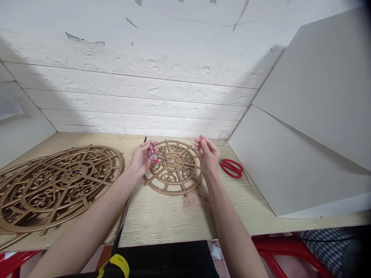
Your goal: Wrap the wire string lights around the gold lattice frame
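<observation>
Left grip: my left hand (pixel 142 158), fingers closed on one printed tube (pixel 154 154), held tilted at the single disc's left side.
Right grip: my right hand (pixel 208 152), thumb and fingers drawn together; whether on anything, I cannot tell.
Gold openwork disc (pixel 178 167): one, on the table (pixel 162 224).
Disc stack (pixel 69 177): several, left; exact count unclear.
Red-handled scissors (pixel 232 168): one pair, right.

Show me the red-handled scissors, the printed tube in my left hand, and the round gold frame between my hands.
Red-handled scissors (pixel 232 168), head view: handles.
Printed tube (pixel 154 155), head view: printed side.
Round gold frame (pixel 176 164), head view: central hub.
</observation>
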Available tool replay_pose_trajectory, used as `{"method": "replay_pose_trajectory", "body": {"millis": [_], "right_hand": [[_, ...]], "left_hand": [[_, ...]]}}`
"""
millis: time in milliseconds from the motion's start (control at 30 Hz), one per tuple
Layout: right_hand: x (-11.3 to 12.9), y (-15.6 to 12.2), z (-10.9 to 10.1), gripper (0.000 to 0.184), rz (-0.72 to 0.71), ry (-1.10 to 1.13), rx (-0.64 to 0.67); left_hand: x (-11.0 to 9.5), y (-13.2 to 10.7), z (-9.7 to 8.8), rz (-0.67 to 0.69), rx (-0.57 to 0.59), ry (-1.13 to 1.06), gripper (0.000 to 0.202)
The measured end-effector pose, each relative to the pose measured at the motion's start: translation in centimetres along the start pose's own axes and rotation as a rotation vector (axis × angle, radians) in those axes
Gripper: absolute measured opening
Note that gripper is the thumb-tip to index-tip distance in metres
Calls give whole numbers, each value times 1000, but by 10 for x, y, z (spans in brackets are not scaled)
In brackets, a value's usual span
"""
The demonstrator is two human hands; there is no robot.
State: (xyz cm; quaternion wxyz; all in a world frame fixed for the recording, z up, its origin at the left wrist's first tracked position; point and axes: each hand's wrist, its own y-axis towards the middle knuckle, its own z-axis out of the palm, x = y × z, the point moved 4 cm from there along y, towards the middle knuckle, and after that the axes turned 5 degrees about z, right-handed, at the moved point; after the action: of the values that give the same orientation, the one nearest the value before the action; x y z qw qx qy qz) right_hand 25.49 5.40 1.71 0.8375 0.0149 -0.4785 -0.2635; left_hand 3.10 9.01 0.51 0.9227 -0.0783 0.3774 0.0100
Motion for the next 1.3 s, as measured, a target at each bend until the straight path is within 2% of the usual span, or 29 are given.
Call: {"method": "replay_pose_trajectory", "body": {"millis": [233,433,533,600,700,767,933,1300], "right_hand": [[1,3,-4,25,48,59,-57],[1,0,3,26,69,63,6],[-5,-12,18,18,108,-36,174],[-15,-25,35,17,180,-140,384],[-33,-46,55,24,355,-253,681],[-43,-55,60,27,433,-264,750],[-53,-55,59,29,458,-263,726],[-53,-60,62,34,436,-305,736]], "left_hand": [[-2,-3,2,-11,-22,-5,14],[-3,-5,3,-12,-44,-4,16],[-1,-3,2,-17,-41,-2,15],[0,-2,1,-16,-48,-2,15],[1,-2,-1,-13,-61,-1,14],[1,-3,-2,-16,-69,2,14],[3,-2,-3,-46,-86,-12,15],[6,-4,0,-82,-103,-61,21]]}}
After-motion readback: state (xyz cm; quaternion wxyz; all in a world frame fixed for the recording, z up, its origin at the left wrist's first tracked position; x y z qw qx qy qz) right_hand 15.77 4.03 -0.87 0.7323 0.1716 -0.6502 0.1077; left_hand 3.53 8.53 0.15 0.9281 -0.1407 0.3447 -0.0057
